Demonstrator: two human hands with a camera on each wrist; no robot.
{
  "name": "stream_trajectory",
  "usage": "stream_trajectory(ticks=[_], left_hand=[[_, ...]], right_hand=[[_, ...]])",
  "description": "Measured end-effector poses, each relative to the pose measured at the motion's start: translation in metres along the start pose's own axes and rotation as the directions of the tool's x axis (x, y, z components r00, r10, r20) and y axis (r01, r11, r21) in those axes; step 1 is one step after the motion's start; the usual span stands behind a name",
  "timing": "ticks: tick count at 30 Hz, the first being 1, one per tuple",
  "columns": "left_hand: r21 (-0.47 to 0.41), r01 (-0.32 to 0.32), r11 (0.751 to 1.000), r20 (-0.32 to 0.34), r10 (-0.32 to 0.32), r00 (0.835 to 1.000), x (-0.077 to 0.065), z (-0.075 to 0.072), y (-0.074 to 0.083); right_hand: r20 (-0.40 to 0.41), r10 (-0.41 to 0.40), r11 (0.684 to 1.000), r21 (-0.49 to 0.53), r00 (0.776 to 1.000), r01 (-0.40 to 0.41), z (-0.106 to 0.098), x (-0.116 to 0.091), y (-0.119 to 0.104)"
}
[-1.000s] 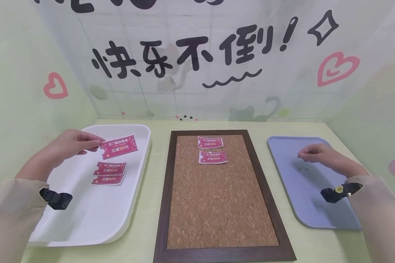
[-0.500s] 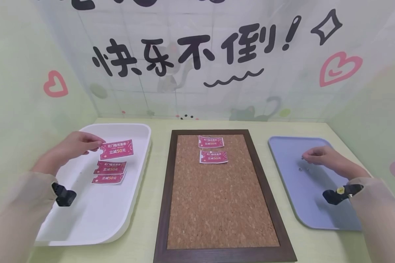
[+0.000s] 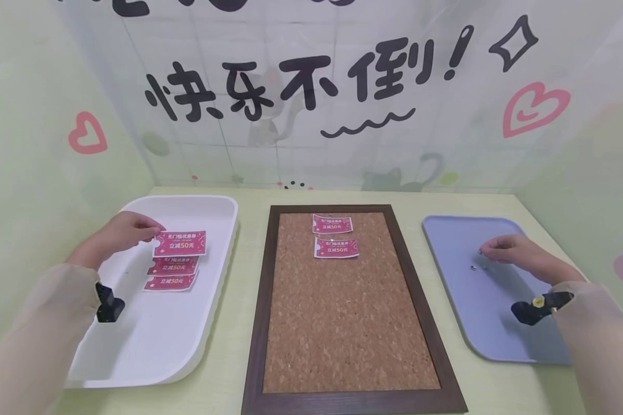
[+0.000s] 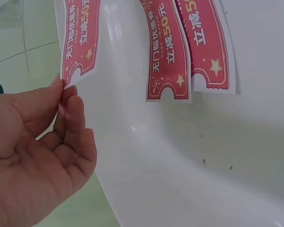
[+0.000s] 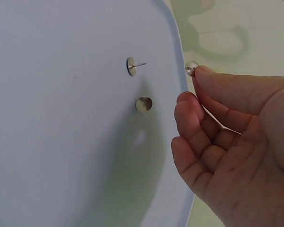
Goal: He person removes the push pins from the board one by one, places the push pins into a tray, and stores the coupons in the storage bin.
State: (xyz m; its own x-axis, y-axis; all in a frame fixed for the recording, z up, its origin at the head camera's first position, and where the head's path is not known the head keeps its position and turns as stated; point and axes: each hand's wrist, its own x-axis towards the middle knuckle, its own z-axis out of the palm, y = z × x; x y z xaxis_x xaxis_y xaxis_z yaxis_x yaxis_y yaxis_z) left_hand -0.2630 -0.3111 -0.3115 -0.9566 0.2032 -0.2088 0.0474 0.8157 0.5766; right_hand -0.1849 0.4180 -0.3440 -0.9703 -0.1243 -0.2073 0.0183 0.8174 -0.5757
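My left hand point(image 3: 118, 235) pinches a red coupon point(image 3: 179, 244) by its notched left end, above the white tray point(image 3: 150, 346). Two more coupons point(image 4: 168, 52) overlap each other on the tray floor, as the left wrist view shows. Over the blue tray point(image 3: 498, 323), my right hand point(image 3: 524, 256) holds a silver thumbtack point(image 5: 191, 69) between thumb and forefinger, its domed head outward. Below it lie two other thumbtacks: one thumbtack point(image 5: 131, 66) rests with its pin sideways, and another thumbtack point(image 5: 144, 104) shows a round cupped face.
A cork board point(image 3: 342, 323) with a dark wooden frame lies between the trays. Near its top, two red coupons point(image 3: 332, 224) are fixed one below the other. A printed backdrop point(image 3: 311, 150) stands behind the pale table point(image 3: 228, 323).
The left hand has lowered slightly with its coupon, which now lies level and overlaps the upper tray coupon in view. The right hand has shifted a little rightward, lifting the thumbtack.
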Motion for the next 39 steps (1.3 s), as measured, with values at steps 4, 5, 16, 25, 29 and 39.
stream_trajectory(ticks=[4, 5, 16, 25, 29, 39], left_hand=[[0.007, 0.011, 1.0, 0.007, -0.011, 1.0, 0.002, 0.001, -0.004], [0.005, 0.013, 1.0, 0.007, -0.013, 1.0, 0.002, 0.002, -0.005], [0.007, 0.047, 0.999, -0.007, -0.047, 0.999, 0.009, 0.005, -0.013], [0.007, 0.063, 0.998, -0.033, -0.062, 0.997, 0.017, 0.013, -0.023], [0.023, 0.072, 0.997, -0.066, -0.07, 0.995, 0.021, 0.019, -0.024], [0.028, 0.068, 0.997, -0.058, -0.066, 0.996, 0.027, 0.025, -0.027]], right_hand=[[0.001, -0.005, 1.0, -0.003, 1.0, 0.005, 0.0, 0.001, 0.001], [-0.001, -0.004, 1.0, -0.003, 1.0, 0.004, 0.0, 0.002, 0.001], [-0.001, 0.024, 1.0, 0.002, 1.0, -0.024, 0.005, 0.006, 0.007], [-0.018, 0.012, 1.0, -0.007, 1.0, -0.012, 0.01, 0.009, 0.014], [-0.021, 0.001, 1.0, -0.015, 1.0, -0.001, 0.011, 0.009, 0.015], [-0.031, 0.0, 1.0, -0.027, 1.0, 0.0, 0.014, 0.009, 0.014]])
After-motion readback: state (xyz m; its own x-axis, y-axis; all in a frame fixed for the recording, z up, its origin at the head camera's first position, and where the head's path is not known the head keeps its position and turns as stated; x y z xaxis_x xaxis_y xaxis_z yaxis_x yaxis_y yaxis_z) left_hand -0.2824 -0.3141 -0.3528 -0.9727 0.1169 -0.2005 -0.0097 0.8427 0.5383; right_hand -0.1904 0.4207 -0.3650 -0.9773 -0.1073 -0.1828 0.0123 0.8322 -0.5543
